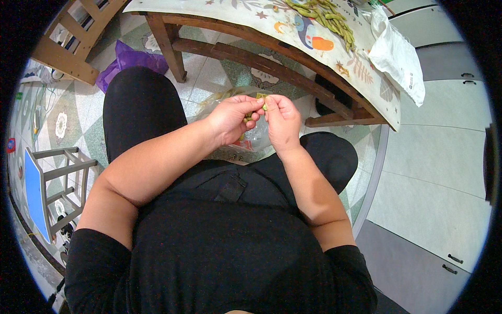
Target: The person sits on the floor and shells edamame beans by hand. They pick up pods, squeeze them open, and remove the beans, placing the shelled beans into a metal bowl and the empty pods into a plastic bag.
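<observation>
My left hand [230,119] and my right hand [284,123] meet fingertip to fingertip in front of my knees. Between their pinched thumbs and forefingers is a small green bean pod [265,107], mostly covered by the fingers. A bit more green shows under the curled fingers of my left hand, perhaps further pods. Below both hands a clear plastic bag [256,136] hangs or lies between my legs, with something red and some pale, pod-like pieces in or near it. On the table lies a heap of green bean pods [334,23].
A wooden table [266,65] with a printed cover stands ahead. A white plastic bag [395,57] drapes over its right end. At left are a purple bag [133,58], a wooden chair [68,52] and a blue-topped stool [39,193]. Pale cabinets [429,157] line the right.
</observation>
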A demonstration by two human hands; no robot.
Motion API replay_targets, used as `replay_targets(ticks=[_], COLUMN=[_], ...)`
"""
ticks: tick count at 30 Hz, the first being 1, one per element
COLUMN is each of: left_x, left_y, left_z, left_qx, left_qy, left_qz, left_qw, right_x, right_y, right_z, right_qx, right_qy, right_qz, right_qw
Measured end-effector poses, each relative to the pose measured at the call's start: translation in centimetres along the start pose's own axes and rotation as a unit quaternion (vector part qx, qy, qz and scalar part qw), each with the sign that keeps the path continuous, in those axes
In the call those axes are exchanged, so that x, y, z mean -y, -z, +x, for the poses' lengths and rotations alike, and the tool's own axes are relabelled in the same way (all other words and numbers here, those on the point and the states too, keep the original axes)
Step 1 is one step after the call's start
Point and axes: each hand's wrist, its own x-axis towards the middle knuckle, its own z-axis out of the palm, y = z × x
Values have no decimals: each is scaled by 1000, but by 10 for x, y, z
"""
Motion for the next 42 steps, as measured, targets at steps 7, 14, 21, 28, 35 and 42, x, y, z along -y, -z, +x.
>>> replay_targets(ticks=[7, 14, 21, 28, 35, 42], left_x=[2, 7, 5, -5, -12, -11], left_y=[-1, 6, 6, 7, -1, -2], left_z=[-2, 2, 6, 4, 0, -2], left_qx=[-3, 8, -20, -104, -145, -147], left_qy=[10, 22, 34, 27, 3, -29], left_qz=[-61, -69, -90, -66, -34, 32], left_qw=[998, 997, 995, 992, 989, 988], right_x=[-6, -8, 0, -2, 15, 86], right_y=[2, -1, -2, 5, 21, 23], right_z=[4, 7, 5, 11, 22, 91], right_qx=[-3, -16, 2, -30, -64, -106], right_qy=[-43, -9, 3, 9, 129, 334], right_qz=[75, -83, -170, -103, -150, -386], right_qw=[996, 996, 986, 994, 978, 853])
